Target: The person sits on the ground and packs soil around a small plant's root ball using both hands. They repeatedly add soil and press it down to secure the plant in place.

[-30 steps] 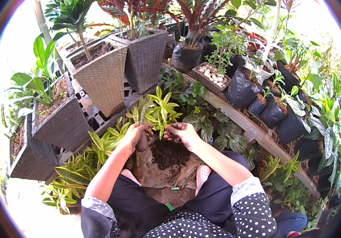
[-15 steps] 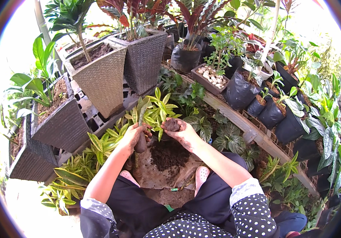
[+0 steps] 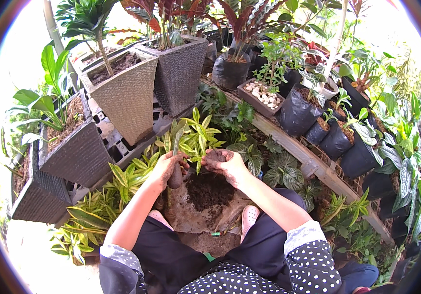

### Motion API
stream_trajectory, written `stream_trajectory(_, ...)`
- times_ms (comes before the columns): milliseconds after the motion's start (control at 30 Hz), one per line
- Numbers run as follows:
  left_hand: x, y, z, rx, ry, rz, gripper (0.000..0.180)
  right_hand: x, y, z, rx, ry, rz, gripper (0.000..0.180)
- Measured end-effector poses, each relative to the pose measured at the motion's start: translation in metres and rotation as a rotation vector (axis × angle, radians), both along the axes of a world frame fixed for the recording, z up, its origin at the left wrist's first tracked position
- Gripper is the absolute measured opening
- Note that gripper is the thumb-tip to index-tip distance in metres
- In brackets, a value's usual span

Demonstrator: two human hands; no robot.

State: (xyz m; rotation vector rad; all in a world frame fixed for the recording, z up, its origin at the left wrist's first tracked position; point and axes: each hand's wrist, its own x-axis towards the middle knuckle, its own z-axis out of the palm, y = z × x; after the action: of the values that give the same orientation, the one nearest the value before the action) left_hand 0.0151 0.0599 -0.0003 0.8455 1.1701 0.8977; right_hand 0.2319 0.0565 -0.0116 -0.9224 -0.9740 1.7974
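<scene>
My left hand [image 3: 164, 167] is closed around a plant with a long upright green leaf [image 3: 177, 139]. A dark, rounded base [image 3: 175, 179] hangs below my fingers; whether it is a soil ball or a small bag cannot be told. To its right, my right hand [image 3: 225, 165] has its dirty fingers curled over a clump of dark soil, now mostly hidden by them. Beneath both hands, a heap of loose dark soil [image 3: 209, 192] lies on the ground between my feet.
Tall textured planters [image 3: 122, 98] stand at the left on a dark grate. Yellow-green leafy plants [image 3: 124, 179] grow close by my left arm. At right, a wooden rail [image 3: 293, 149] runs diagonally beside several black plant bags [image 3: 298, 115] and a pebble-topped pot [image 3: 264, 95].
The fingers of my right hand have curled over the soil clump, which lay exposed on them before. My left hand keeps its hold on the plant, almost unmoved.
</scene>
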Motion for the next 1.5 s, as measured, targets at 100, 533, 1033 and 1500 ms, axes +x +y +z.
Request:
stream_trajectory(100, -0.001, 0.001, -0.001, -0.001, 0.002, -0.007, 0.018, 0.000, 0.000, -0.002, -0.027, -0.029, -0.008, 0.043)
stream_trajectory(533, 0.000, 0.006, 0.000, -0.118, -0.399, -0.065, 0.038, 0.000, 0.002, -0.004, -0.001, -0.029, -0.029, 0.042)
stream_trajectory(1033, 0.028, -0.005, 0.005, 0.136, -0.843, -0.143, 0.058, 0.016, 0.008, 0.018, 0.198, 0.022, -0.198, 0.034)
stream_trajectory(1500, 0.050, -0.054, -0.032, 0.170, -0.967, -0.036, 0.065, 0.018, -0.053, 0.015, 0.115, 0.187, -0.242, 0.027)
